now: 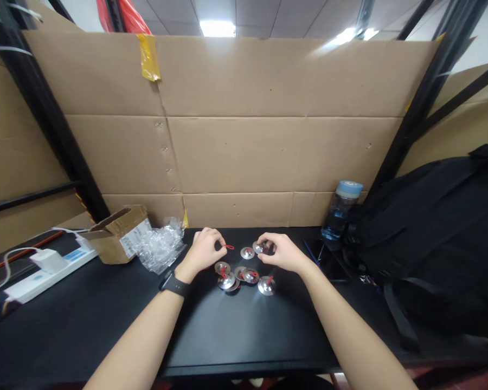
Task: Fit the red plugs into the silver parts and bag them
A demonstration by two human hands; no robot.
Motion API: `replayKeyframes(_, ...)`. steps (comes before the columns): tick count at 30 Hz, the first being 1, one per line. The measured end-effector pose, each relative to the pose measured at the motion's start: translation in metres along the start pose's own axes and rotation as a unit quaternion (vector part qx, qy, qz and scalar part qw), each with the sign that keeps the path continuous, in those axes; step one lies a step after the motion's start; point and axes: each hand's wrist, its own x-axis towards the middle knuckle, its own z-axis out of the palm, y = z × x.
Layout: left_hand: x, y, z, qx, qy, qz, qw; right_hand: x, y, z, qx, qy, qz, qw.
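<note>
Cardboard [236,154] backs the black counter [244,336], which carries a black backpack [439,233] at the right and an open carton [110,244] at the left. Over the counter's middle, the right hand [281,252] grasps a shiny metal disc [257,247], while other discs [249,279] lie loosely clustered, one between the hands, most nearer the front edge. Pinched in the left hand [204,247] is a tiny red cord loop [229,247].

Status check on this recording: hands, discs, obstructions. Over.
Left hand pinching red loop. Right hand holding metal disc. Other discs on black table, some overlapping. Crumpled plastic left of left hand, apart from discs.
</note>
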Motion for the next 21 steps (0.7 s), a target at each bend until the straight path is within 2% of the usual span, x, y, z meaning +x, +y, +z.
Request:
replayKeyframes(4,0.001,-0.026,-0.002,0.025,-0.031,-0.026,0.999,-0.002,0.021,-0.010,-0.049,0.007,0.047,0.998)
replayKeyframes(8,0.000,-0.042,-0.003,0.066,-0.074,-0.062,0.993,-0.005,0.044,-0.020,-0.078,0.012,0.107,0.991)
replayKeyframes(14,-0.003,-0.051,-0.001,0.092,-0.111,-0.092,0.985,-0.009,0.066,-0.032,-0.113,-0.002,0.147,0.983)
replayKeyframes(21,-0.003,-0.058,0.004,0.108,-0.139,-0.101,0.979,-0.012,0.074,-0.034,-0.115,-0.037,0.152,0.981)
